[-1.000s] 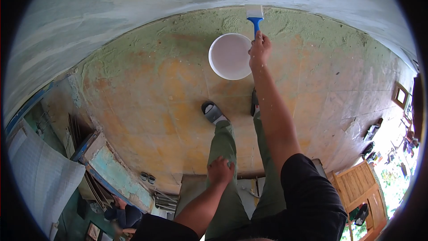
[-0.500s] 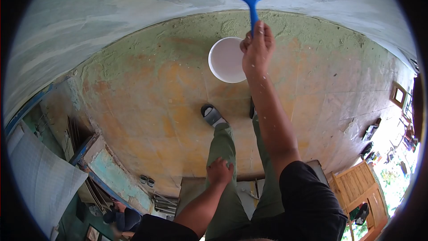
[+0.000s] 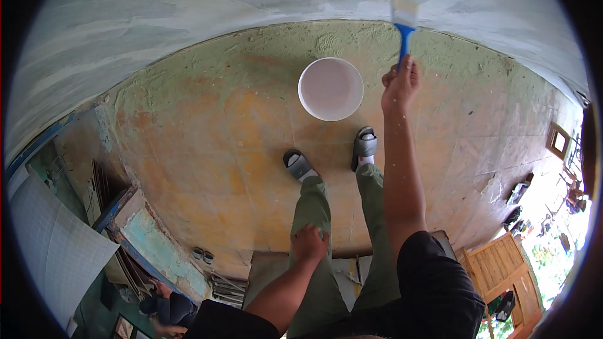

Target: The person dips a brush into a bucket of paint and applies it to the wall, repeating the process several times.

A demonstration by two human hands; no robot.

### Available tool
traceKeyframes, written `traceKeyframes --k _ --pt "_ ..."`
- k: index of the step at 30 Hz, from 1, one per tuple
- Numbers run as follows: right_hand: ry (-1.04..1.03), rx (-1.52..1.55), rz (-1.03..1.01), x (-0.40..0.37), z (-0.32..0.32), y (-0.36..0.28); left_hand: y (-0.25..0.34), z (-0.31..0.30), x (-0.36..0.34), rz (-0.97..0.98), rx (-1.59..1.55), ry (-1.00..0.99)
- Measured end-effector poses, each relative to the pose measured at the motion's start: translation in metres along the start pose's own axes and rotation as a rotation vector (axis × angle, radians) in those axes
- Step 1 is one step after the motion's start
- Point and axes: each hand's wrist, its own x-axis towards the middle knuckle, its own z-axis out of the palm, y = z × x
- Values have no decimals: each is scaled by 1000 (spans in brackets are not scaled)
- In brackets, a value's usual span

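A wide paintbrush with a blue handle and pale bristles is gripped in my right hand. Its bristles overlap the lower part of the pale, patchily painted wall and are slightly blurred. White specks dot my right forearm. To the left of that hand stands a round white bucket on the floor, holding pale whitish liquid. My left hand lies on my left leg in green trousers, fingers spread over the cloth.
My feet, in grey slides, stand on the stained tiled floor just behind the bucket. At lower left a person is low down beyond a peeling partition. A wooden cabinet stands at lower right.
My right hand and the paintbrush have moved right along the wall base, uncovering the whole bucket and my right foot. My left hand stays on my leg.
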Motion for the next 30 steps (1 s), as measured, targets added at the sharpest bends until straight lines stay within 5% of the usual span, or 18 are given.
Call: traceKeyframes --k 4,17,23,30 --pt "50 -196 281 31 5 37 3 -3 1 -5 7 -14" --pt "-210 132 -131 -43 32 -97 1 6 0 46 40 66" --pt "-307 130 -125 -21 38 -49 -1 12 1 66 48 128" --pt "-143 -141 217 33 19 43 4 -2 1 3 2 6"
